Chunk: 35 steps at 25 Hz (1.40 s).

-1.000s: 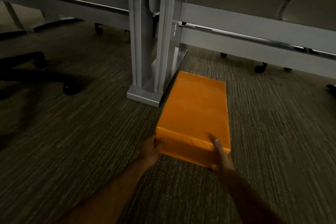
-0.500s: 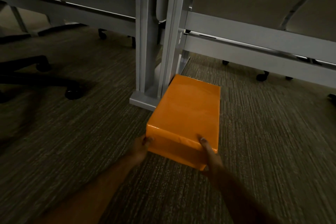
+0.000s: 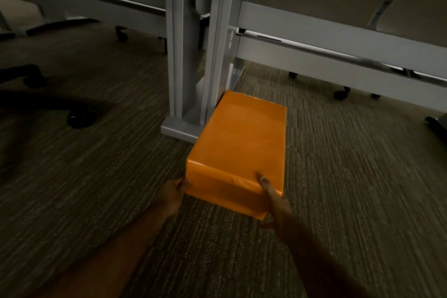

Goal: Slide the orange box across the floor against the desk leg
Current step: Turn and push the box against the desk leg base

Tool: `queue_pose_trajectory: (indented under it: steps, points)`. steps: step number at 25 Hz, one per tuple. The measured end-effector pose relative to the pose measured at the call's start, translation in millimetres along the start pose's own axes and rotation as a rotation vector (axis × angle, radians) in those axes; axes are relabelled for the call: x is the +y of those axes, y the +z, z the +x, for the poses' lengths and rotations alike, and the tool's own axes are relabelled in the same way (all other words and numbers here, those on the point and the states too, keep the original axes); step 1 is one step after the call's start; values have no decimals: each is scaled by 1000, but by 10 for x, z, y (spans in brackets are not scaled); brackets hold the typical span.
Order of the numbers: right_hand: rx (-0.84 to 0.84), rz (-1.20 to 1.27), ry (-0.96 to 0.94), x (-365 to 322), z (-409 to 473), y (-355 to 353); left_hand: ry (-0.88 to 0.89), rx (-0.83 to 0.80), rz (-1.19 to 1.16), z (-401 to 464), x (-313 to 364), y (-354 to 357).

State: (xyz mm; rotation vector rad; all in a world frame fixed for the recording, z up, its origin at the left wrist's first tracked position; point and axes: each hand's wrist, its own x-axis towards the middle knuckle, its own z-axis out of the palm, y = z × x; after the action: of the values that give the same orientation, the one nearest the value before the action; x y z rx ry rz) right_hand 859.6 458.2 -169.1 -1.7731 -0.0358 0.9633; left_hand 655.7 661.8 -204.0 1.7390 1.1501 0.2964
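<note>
Box: I see the orange box flat on the carpet, long side running away from me, its far left edge alongside the desk leg and the leg's foot plate; whether they touch I cannot tell.
Left hand: my left hand is at the near left corner of the box, fingers curled onto that corner, so this grip is closed on the box.
Right hand: my right hand clasps the near right corner, thumb lying on the top face and the rest wrapped round the end; grip closed on the box.
Desk: grey rails run left and right from the leg, above the floor.
Chair: a dark chair base with castors stands on the carpet at far left, well apart from the box.
</note>
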Motion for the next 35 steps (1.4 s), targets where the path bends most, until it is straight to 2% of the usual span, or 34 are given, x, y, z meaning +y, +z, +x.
queue_pose_trajectory:
  steps: [4,8,10,12,14,16,18,20,26,30,35]
  points:
    - [-34,-28,-32,18,7,-19,13,26,-10,29,-36,26]
    - [-19,-59,-38,-5,-49,-47,27,1,210,-13,2,-10]
    - [-12,-51,-52,-27,-94,-44,96,65,250,-117,16,-6]
    - [-11,4,-64,-40,-166,-5,228,199,199,-260,90,-17]
    - [7,91,-164,-65,-245,68,470,254,380,-344,200,-81]
    - [91,43,-370,-93,-295,133,628,223,579,-332,328,-117]
    - [178,-185,-526,-108,-305,146,612,191,576,-284,488,-133]
    - [198,-351,-578,-114,-277,146,567,201,534,-213,610,-150]
    - [177,-547,-560,-226,-145,88,446,179,574,-61,755,-88]
    - [175,-573,-563,-228,-141,84,419,193,566,-68,758,-82]
    - [181,-646,-544,-218,-87,47,412,113,641,-66,766,-134]
